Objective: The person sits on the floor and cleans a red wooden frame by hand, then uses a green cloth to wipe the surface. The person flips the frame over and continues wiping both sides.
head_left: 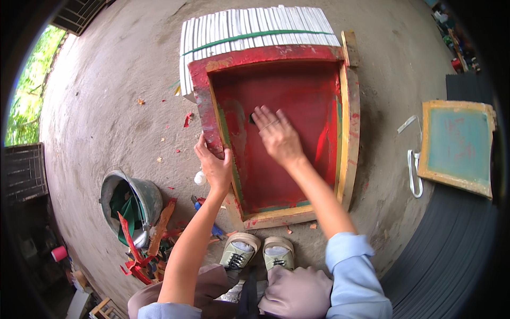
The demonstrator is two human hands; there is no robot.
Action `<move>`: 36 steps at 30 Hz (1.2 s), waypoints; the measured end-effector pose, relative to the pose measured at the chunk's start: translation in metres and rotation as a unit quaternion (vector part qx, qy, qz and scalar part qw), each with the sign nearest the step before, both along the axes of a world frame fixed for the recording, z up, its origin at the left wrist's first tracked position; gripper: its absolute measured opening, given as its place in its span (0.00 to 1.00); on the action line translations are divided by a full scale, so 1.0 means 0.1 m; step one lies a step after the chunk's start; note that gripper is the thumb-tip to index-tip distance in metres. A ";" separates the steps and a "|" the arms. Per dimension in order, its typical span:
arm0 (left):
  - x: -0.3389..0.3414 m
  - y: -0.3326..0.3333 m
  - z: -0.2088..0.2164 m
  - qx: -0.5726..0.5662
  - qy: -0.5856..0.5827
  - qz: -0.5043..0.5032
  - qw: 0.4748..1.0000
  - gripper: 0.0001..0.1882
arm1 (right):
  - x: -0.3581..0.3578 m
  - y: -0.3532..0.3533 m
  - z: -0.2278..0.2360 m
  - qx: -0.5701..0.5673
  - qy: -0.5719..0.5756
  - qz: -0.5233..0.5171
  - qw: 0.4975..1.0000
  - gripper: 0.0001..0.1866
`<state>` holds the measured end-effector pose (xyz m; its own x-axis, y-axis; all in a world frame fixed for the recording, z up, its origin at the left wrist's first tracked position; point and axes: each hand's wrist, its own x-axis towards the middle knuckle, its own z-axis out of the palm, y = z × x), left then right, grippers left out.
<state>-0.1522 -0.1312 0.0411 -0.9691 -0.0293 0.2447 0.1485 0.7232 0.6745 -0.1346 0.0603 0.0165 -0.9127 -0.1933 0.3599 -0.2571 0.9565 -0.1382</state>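
Note:
A wooden screen-printing frame (pixel 348 133), its top bar stained red, leans with its far end against a stack of white slats. Its red mesh (pixel 281 186) faces up at me. My left hand (pixel 213 166) is closed on the frame's left bar, fingers outside and thumb at the inner edge. Over the mesh, left of its middle, lies my right hand (pixel 277 133), fingers stretched out and flat; whether the palm touches cannot be made out. A small dark patch (pixel 252 118) shows beside its fingertips, its kind unclear.
The slat stack (pixel 260 26) is tied with green strapping. A dark bucket (pixel 149 199) holding green cloth stands at left, with red scraps (pixel 139 266) beside it. Another framed screen (pixel 458 143), greenish, lies at right on dark ribbed material (pixel 441 250). My shoes (pixel 279 252) stand close to the frame.

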 end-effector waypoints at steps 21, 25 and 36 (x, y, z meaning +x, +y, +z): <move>0.00 0.01 -0.01 0.017 0.014 -0.016 1.000 0.35 | 0.58 -0.14 -0.05 -0.120 -0.033 -0.125 0.984 0.28; 0.01 -0.04 -0.01 0.027 -0.005 -0.009 1.000 0.35 | 0.83 0.30 -0.09 -0.030 -0.055 -0.056 0.996 0.26; 0.00 0.03 -0.02 0.018 0.008 -0.006 1.000 0.35 | 0.86 -0.29 -0.09 -0.156 -0.069 0.002 0.985 0.28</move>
<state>-0.1524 -0.1287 0.0392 -0.9653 -0.0266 0.2599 0.1688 0.6959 0.6980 -0.0483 0.0309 0.0077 -0.9566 -0.0973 0.2748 -0.2195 0.8609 -0.4591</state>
